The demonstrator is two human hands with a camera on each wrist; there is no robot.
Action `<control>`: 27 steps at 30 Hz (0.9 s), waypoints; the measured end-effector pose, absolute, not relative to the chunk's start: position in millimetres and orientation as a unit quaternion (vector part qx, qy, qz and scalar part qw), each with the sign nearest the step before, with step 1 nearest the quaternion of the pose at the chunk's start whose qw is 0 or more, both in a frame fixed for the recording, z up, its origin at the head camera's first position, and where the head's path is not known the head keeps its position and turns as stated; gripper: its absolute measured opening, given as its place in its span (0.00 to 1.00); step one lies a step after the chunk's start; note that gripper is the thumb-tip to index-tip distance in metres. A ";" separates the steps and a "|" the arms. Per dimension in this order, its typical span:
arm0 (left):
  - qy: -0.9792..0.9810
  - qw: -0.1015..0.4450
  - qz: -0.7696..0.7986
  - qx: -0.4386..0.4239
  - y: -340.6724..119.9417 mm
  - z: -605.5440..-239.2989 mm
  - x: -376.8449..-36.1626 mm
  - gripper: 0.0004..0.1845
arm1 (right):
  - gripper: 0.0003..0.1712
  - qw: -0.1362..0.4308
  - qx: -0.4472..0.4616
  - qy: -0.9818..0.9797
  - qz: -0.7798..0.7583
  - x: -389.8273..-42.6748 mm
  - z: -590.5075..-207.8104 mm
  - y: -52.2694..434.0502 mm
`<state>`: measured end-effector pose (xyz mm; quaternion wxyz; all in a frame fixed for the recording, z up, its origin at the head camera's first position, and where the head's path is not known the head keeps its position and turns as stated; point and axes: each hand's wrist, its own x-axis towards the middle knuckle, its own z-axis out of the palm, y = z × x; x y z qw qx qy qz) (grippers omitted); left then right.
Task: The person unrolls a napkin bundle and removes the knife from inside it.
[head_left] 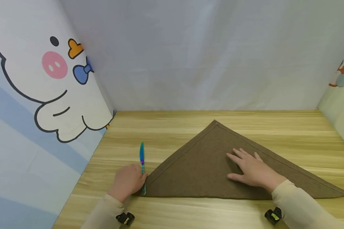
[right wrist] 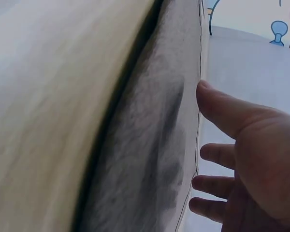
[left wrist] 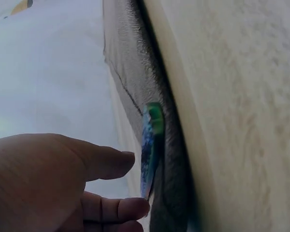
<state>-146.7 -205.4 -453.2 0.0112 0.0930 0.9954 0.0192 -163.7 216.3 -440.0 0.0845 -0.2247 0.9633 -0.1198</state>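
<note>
A brown cloth (head_left: 200, 171) folded into a triangle lies on the wooden table (head_left: 166, 127), its long edge toward me. My right hand (head_left: 250, 170) lies flat on the cloth right of its middle, fingers straight and spread; the right wrist view shows the same hand (right wrist: 251, 159) over the cloth (right wrist: 154, 145). A blue-green iridescent knife (head_left: 141, 156) lies at the cloth's left corner, its tip pointing away. My left hand (head_left: 127, 182) rests beside its handle. In the left wrist view the left hand's (left wrist: 48, 183) loosely bent fingertips reach the knife (left wrist: 149, 145) beside the cloth (left wrist: 130, 72), none wrapped round it.
A cartoon-printed panel (head_left: 46, 95) walls the table's left side, a plain grey backdrop (head_left: 206, 54) stands behind, and another printed panel (head_left: 343, 95) closes the right. Bare wood shows beyond the cloth's apex and along the front edge.
</note>
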 end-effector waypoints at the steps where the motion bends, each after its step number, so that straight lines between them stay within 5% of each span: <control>1: 0.996 0.015 0.020 0.085 -204.9 -455.0 -146.8 0.25 | 0.46 0.082 -0.223 0.964 -0.121 -162.8 -440.4 218.7; 27: 0.993 0.016 0.058 0.097 -202.9 -460.6 -167.4 0.23 | 0.47 0.075 -0.199 0.969 -0.124 -152.2 -453.8 256.9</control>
